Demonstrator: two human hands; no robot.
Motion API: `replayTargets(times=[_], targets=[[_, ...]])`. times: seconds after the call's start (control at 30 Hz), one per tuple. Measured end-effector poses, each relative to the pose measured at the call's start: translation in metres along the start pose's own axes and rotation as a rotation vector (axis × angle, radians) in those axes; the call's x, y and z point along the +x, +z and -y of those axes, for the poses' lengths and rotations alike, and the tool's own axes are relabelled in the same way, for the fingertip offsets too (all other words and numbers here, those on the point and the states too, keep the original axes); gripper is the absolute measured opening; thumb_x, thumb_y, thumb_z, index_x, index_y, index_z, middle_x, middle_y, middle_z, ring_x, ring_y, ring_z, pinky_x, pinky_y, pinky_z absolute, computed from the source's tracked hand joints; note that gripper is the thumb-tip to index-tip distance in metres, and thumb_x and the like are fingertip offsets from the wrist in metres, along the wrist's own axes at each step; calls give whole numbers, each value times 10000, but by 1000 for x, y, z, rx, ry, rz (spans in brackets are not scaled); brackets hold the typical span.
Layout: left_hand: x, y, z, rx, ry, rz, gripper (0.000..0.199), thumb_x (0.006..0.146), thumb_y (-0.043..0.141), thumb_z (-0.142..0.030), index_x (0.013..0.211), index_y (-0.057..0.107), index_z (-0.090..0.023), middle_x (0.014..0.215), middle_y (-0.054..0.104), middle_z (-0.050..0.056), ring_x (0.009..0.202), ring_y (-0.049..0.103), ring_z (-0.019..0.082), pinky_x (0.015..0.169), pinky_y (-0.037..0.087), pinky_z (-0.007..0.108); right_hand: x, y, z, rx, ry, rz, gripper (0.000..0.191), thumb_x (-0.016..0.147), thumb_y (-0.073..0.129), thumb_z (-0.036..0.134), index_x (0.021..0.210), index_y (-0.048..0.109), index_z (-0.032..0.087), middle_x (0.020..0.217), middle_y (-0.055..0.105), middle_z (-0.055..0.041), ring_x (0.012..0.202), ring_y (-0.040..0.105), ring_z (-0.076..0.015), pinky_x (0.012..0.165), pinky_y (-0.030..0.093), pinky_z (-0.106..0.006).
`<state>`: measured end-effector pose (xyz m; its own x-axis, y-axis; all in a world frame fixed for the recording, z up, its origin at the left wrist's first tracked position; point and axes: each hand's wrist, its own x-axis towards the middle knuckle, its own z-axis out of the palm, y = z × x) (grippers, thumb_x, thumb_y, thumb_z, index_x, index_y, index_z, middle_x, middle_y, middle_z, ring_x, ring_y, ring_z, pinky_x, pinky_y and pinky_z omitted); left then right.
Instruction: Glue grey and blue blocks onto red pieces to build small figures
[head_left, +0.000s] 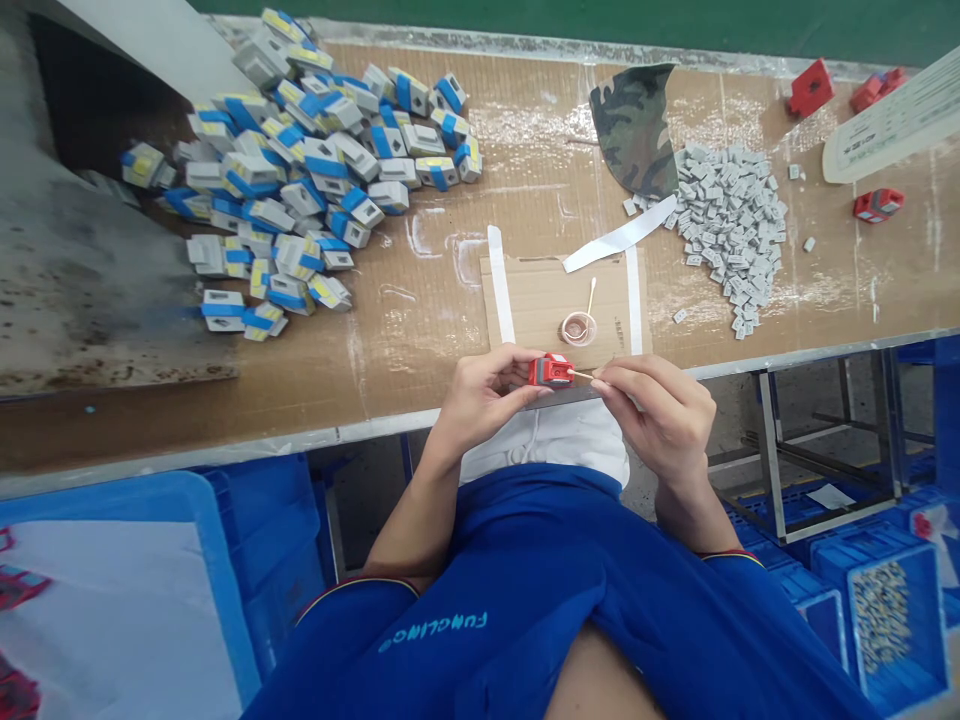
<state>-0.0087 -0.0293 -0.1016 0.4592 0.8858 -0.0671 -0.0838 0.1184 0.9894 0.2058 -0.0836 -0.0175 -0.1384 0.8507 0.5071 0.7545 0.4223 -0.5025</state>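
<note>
Between the thumb and fingers of my left hand (486, 396) is a small red toy vehicle (552, 369) with a grey band, held above the table's front edge. My right hand (663, 408) pinches a cotton swab (581, 375), its tip touching the right end of the toy. Just beyond my hands a small clear cup (578, 328) stands on a taped piece of cardboard (529, 300). Another cotton swab (592, 295) leans out of that cup or lies right behind it; I cannot tell which.
Many white, blue and yellow toy vehicle bodies (300, 180) are heaped at the left. Small grey parts (731, 225) form a pile at the right, beside a camouflage cloth (636, 130). A red toy (878, 205) lies near a translucent bottle (892, 115). Blue crates (877, 620) stand below.
</note>
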Motion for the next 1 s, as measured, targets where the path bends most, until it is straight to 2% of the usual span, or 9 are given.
replayTargets(times=[0.33,0.57,1.0], targets=[[0,-1,0,38,-13,-10,367,825,938,-313,1129,819,-144,999,870,113,848,845,209,748,701,262,0,-1,0,35,18,22,112,1014,729,118,991,735,227,891,833,-31,758,778,-162,692,631,-280],[0,-1,0,16,-2,0,365,833,933,-309,1142,818,-154,998,869,100,827,836,182,730,686,226,0,-1,-1,83,40,45,105,1012,729,123,983,742,223,904,834,-39,777,781,-165,704,617,-278],[-1,-2,0,42,5,13,362,854,922,-351,1143,823,-156,1030,871,118,824,835,201,749,696,269,5,5,2,119,29,34,103,1017,725,139,1004,763,233,936,848,-45,814,809,-172,745,663,-283]])
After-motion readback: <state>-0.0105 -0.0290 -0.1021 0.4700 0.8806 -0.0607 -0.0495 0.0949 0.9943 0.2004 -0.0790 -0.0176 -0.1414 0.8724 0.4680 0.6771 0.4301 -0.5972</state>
